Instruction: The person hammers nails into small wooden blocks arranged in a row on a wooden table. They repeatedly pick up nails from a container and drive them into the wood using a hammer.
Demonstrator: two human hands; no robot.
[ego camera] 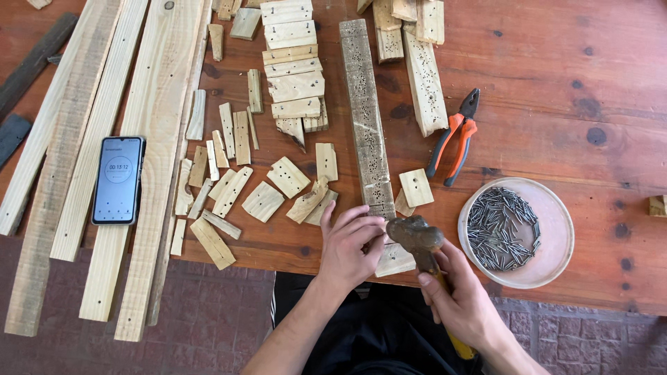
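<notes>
One hammer [415, 237] inside right grip [464, 300]

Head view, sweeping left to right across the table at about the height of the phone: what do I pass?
Long wooden planks → phone → scattered small wood offcuts → long nail-holed wooden strip → small square wood block → orange-handled pliers → round dish of nails.

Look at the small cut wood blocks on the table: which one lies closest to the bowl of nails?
The square block with two small holes, just right of the long perforated strip and below the pliers. The other blocks lie left of the strip or higher up, farther from the bowl.
</notes>
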